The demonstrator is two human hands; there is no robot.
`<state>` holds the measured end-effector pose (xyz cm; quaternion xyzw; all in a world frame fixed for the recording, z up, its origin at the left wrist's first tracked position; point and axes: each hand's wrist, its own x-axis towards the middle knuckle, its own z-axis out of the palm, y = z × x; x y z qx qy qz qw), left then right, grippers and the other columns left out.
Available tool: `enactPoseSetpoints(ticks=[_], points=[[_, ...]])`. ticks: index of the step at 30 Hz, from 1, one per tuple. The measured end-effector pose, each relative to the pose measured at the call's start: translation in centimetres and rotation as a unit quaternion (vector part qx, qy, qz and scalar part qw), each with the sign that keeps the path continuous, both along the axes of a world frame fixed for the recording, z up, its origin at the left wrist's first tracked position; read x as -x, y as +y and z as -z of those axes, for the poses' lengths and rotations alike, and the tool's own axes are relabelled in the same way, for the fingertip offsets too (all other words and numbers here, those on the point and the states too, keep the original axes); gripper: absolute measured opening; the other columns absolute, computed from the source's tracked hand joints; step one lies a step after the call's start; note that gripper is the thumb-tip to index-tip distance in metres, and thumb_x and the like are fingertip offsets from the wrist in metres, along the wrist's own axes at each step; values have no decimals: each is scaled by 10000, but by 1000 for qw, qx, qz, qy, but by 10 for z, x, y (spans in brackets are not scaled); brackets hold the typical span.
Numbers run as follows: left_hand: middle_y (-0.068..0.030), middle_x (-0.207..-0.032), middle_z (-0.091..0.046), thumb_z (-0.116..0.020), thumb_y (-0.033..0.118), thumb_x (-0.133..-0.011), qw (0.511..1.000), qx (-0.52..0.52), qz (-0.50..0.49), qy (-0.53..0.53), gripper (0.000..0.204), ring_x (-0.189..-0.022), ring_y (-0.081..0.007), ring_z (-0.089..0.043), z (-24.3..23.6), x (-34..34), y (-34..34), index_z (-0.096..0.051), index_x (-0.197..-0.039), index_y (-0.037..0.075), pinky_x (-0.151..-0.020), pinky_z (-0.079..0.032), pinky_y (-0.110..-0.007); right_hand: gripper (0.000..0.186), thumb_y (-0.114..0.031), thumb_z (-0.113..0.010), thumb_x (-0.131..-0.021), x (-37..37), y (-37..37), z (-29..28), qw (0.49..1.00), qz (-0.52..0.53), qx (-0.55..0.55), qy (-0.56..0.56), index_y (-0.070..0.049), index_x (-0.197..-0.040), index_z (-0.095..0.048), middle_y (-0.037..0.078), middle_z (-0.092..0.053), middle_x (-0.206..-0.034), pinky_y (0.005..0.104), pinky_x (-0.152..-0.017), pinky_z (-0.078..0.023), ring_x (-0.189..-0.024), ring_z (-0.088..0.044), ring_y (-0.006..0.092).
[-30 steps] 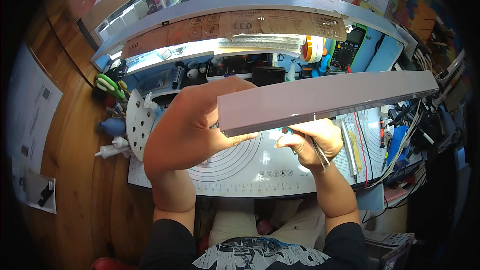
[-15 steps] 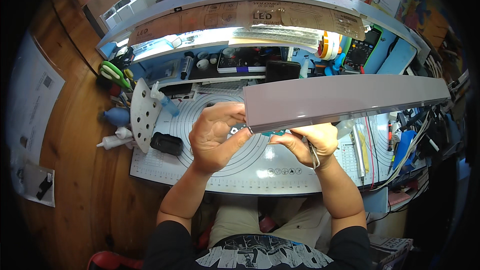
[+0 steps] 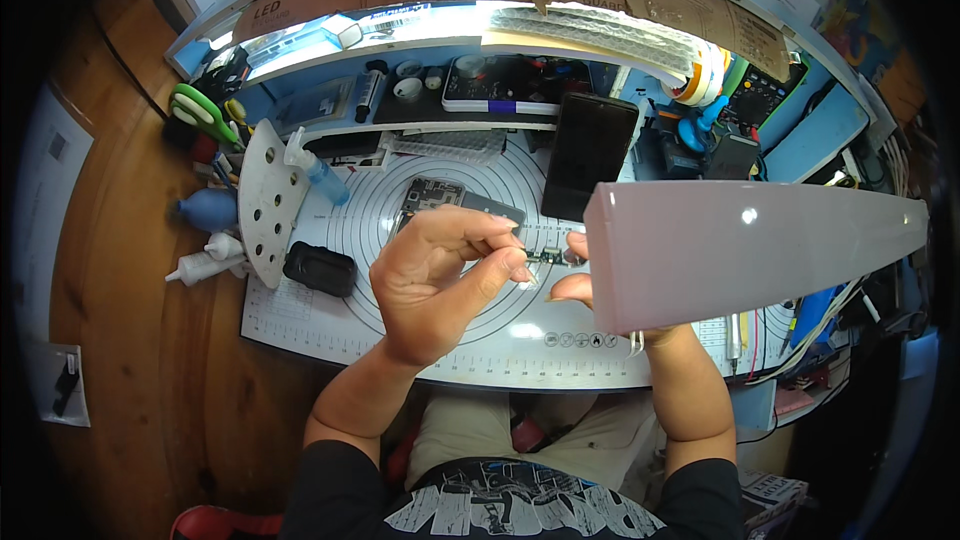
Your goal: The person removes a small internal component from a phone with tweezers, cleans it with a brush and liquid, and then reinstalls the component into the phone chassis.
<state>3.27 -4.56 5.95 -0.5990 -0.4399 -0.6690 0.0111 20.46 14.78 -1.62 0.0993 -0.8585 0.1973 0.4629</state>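
My left hand [image 3: 430,285] pinches a small green circuit board [image 3: 550,257] between thumb and fingertips, above the mat. At the board's other end are the thumb and a fingertip of my right hand [image 3: 573,288], a little apart. The lamp head hides the rest of that hand. Below the lamp's edge, the metal end of what look like tweezers [image 3: 637,343] sticks out by the right palm. Behind my left hand lies an opened phone [image 3: 437,192] with a bare board and a dark grey block. A dark phone-like slab [image 3: 590,155] leans at the back.
A long pale lamp head [image 3: 750,255] hangs over the right side. On the left of the printed mat [image 3: 330,325] stand a black case [image 3: 320,269], a perforated white holder [image 3: 272,205] and a blue-tinted bottle [image 3: 326,180]. A multimeter [image 3: 760,95] and cables sit at right.
The view has shifted, and the lamp head appears larger and lower, covering most of my right hand. The board between my hands and the opened phone behind them now show more plainly.
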Motion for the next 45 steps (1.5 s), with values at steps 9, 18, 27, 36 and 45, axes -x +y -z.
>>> enactPoseSetpoints(ticks=[9, 18, 27, 36, 45], points=[[-179, -974, -714, -661, -147, -946, 920, 50, 237, -307, 256, -827, -229, -757, 29, 9, 10, -609, -1192, -99, -756, -655, -340, 454, -140, -900, -810, 2, -27, -49, 994, 71, -14, -86, -61, -1217, -713, 110, -742, -1027, 388, -730, -543, -853, -684, 251], [-193, -1020, -707, -670, -141, -947, 921, 61, 241, -299, 232, -860, -270, -769, 27, 7, 6, -625, -1171, -104, -779, -669, -374, 382, -163, -906, -815, -11, -34, -36, 984, 122, 78, -104, -67, -1147, -741, 100, -733, -1003, 377, -783, -577, -901, -697, 258], [-201, -1034, -698, -668, -149, -943, 921, 42, 254, -291, 222, -868, -287, -774, 34, 8, 9, -627, -1158, -111, -790, -666, -375, 376, -176, -900, -818, -15, -34, -39, 979, 137, 91, -122, -69, -1143, -745, 96, -733, -1020, 377, -799, -579, -923, -698, 257], [-208, -1077, -688, -664, -156, -940, 929, 54, 239, -279, 212, -875, -296, -774, 34, 9, 8, -632, -1146, -115, -794, -665, -372, 375, -185, -892, -822, -14, -29, -34, 977, 143, 92, -130, -74, -1150, -746, 95, -734, -1041, 381, -817, -578, -944, -699, 258], [-204, -1080, -682, -653, -162, -936, 925, 50, 250, -280, 207, -865, -288, -774, 36, 11, 8, -634, -1135, -110, -791, -659, -373, 375, -193, -883, -826, -13, -21, -22, 975, 143, 93, -142, -78, -1156, -748, 94, -734, -1062, 384, -834, -577, -965, -700, 259]])
